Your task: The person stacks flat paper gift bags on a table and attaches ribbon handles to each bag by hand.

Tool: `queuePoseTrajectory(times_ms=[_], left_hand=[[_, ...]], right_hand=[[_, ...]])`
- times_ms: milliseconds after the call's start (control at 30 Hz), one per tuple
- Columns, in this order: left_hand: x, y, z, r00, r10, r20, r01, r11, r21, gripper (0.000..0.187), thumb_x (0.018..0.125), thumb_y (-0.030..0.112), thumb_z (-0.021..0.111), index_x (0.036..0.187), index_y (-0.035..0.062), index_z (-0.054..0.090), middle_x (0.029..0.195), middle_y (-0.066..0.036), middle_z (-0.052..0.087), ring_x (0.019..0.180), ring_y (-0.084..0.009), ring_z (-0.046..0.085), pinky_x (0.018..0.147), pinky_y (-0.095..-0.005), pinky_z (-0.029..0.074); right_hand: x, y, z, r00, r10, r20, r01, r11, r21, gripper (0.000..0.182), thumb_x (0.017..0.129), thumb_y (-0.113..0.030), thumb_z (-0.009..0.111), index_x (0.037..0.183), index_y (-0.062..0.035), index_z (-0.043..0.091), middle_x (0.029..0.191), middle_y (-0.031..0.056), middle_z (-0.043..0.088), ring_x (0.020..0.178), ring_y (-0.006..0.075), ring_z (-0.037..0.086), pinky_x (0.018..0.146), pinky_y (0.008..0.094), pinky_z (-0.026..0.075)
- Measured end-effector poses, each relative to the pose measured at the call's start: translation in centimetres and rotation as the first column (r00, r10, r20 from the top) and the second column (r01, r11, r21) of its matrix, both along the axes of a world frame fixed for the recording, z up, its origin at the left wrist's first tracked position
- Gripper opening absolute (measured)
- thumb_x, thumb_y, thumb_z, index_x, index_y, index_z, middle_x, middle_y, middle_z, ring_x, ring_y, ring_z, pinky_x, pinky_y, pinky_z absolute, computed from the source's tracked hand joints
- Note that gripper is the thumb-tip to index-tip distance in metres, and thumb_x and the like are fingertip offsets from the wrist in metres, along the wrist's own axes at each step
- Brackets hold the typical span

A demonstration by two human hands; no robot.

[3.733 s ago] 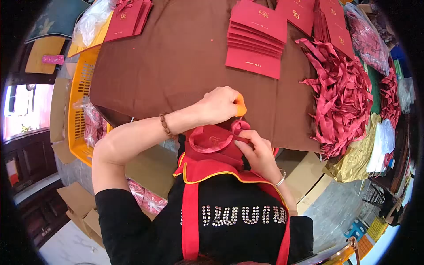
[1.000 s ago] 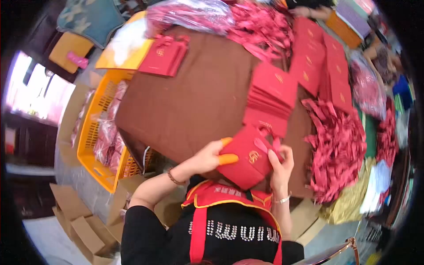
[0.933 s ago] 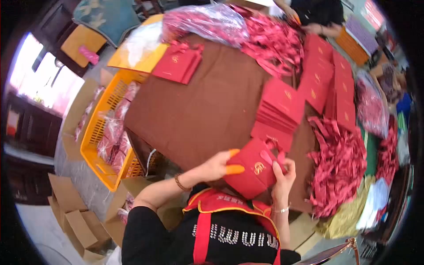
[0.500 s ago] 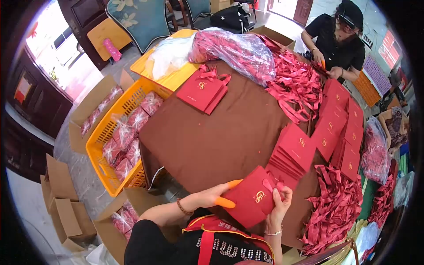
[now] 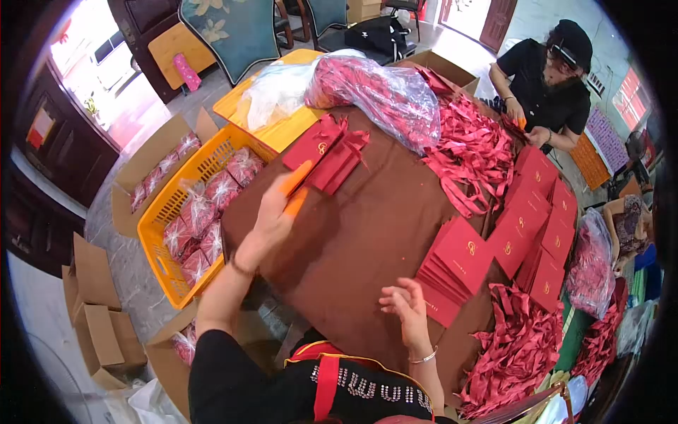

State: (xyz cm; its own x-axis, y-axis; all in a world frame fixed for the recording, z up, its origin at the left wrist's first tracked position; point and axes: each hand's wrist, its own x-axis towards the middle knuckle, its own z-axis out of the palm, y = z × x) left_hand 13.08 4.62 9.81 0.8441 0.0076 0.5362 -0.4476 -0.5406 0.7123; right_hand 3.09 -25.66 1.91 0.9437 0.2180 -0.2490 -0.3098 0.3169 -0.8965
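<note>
My left hand [image 5: 275, 212], with orange covers on two fingers, reaches over the brown tablecloth [image 5: 339, 247] to the lower left edge of a small pile of red bags with ribbon handles [image 5: 321, 152]. Its covered thumb and finger lie at the front bag; whether they grip it is hard to tell. Lower down, my right hand [image 5: 406, 304] is raised over the cloth, fingers apart and holding nothing. To its right stands a fanned stack of red bags with gold print [image 5: 455, 258].
A yellow crate [image 5: 159, 254] of wrapped red packs and open cartons [image 5: 106, 336] stand left. Ribbon heaps [image 5: 515, 353], more red bags [image 5: 530, 201] and a plastic-wrapped bundle [image 5: 374, 92] lie right and behind. A co-worker [image 5: 547, 92] handles something at the back right.
My left hand has moved up and left to the far pile, where another bag now lies. My right hand has let go of the bag and drawn left.
</note>
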Motion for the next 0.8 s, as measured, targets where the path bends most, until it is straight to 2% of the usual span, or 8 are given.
queuePoseTrajectory(times_ms=[67,167,300,467,567,700,733,800], left_hand=[[4.6,1.0,-1.4,0.966,0.136,0.221,-0.234,0.822,0.519,0.038,0.083,0.003,0.055,0.121,0.0064,0.055,0.119,-0.015,0.056,0.107,-0.0332,0.052,0.094,-0.0385,0.041],[10.5,3.9,-7.5,0.997,0.057,0.058,-0.081,0.746,0.661,0.046,0.077,0.002,0.058,0.122,0.0102,0.055,0.122,-0.014,0.055,0.110,-0.0329,0.050,0.094,-0.0403,0.040],[10.7,2.5,-6.7,0.996,0.091,0.004,-0.065,0.680,0.730,0.055,0.070,-0.001,0.058,0.123,0.0132,0.055,0.125,-0.013,0.052,0.115,-0.0298,0.047,0.098,-0.0413,0.037],[12.1,4.2,-7.7,0.979,-0.001,-0.205,0.133,0.764,0.632,0.061,0.064,-0.007,0.052,0.122,0.0113,0.055,0.130,-0.016,0.048,0.125,-0.0344,0.040,0.104,-0.0420,0.034],[11.9,4.5,-8.2,0.975,-0.028,-0.222,0.177,0.703,0.689,0.057,0.065,-0.006,0.053,0.119,0.0097,0.056,0.129,-0.017,0.049,0.121,-0.0349,0.044,0.103,-0.0418,0.036],[10.1,-0.6,-4.9,0.998,0.052,0.019,-0.053,0.790,0.611,0.041,0.074,-0.004,0.056,0.115,0.0042,0.059,0.116,-0.016,0.059,0.108,-0.0303,0.055,0.094,-0.0381,0.044],[9.8,-2.9,-5.1,1.000,-0.030,0.000,0.024,0.790,0.612,0.041,0.074,-0.004,0.056,0.115,0.0042,0.059,0.116,-0.016,0.059,0.108,-0.0303,0.055,0.094,-0.0381,0.044],[8.3,-7.4,-5.4,0.967,-0.203,-0.154,0.228,0.959,0.171,0.033,0.083,-0.001,0.056,0.116,0.0003,0.058,0.113,-0.012,0.061,0.105,-0.0210,0.056,0.090,-0.0309,0.045]], right_hand=[[0.1,-0.5,-0.5,0.997,0.060,-0.042,-0.060,0.998,0.024,0.029,0.091,-0.011,0.055,0.118,-0.0052,0.045,0.105,0.0108,0.060,0.091,0.0162,0.060,0.078,0.0275,0.049],[-0.2,-0.9,-0.9,0.995,0.042,-0.093,-0.041,0.999,0.010,0.027,0.091,-0.011,0.056,0.116,-0.0049,0.047,0.105,0.0106,0.061,0.091,0.0157,0.060,0.078,0.0273,0.049],[-1.3,-2.5,-1.5,0.992,-0.013,-0.122,0.013,1.000,0.004,0.025,0.091,-0.009,0.055,0.115,-0.0042,0.048,0.104,0.0109,0.061,0.090,0.0148,0.060,0.078,0.0266,0.049],[-2.2,-4.5,-2.9,0.983,-0.062,-0.171,0.054,0.997,-0.054,0.022,0.091,-0.010,0.054,0.112,-0.0048,0.048,0.101,0.0119,0.063,0.087,0.0171,0.061,0.075,0.0278,0.050],[-2.6,-5.6,-2.8,0.976,-0.118,-0.185,0.108,0.992,-0.063,0.022,0.091,-0.010,0.054,0.112,-0.0049,0.049,0.101,0.0115,0.062,0.088,0.0165,0.061,0.076,0.0275,0.050],[-2.8,-6.9,-1.8,0.962,-0.203,-0.184,0.195,0.979,-0.060,0.027,0.091,-0.013,0.057,0.115,-0.0043,0.048,0.103,0.0097,0.062,0.091,0.0132,0.058,0.077,0.0243,0.047],[-3.0,-7.2,-2.0,0.960,-0.214,-0.178,0.211,0.977,-0.036,0.025,0.091,-0.012,0.057,0.113,-0.0042,0.050,0.103,0.0095,0.062,0.090,0.0128,0.059,0.076,0.0240,0.047],[-3.2,-8.3,-2.3,0.946,-0.274,-0.175,0.275,0.961,-0.018,0.023,0.091,-0.012,0.057,0.111,-0.0040,0.051,0.102,0.0093,0.062,0.089,0.0124,0.059,0.075,0.0238,0.047]])
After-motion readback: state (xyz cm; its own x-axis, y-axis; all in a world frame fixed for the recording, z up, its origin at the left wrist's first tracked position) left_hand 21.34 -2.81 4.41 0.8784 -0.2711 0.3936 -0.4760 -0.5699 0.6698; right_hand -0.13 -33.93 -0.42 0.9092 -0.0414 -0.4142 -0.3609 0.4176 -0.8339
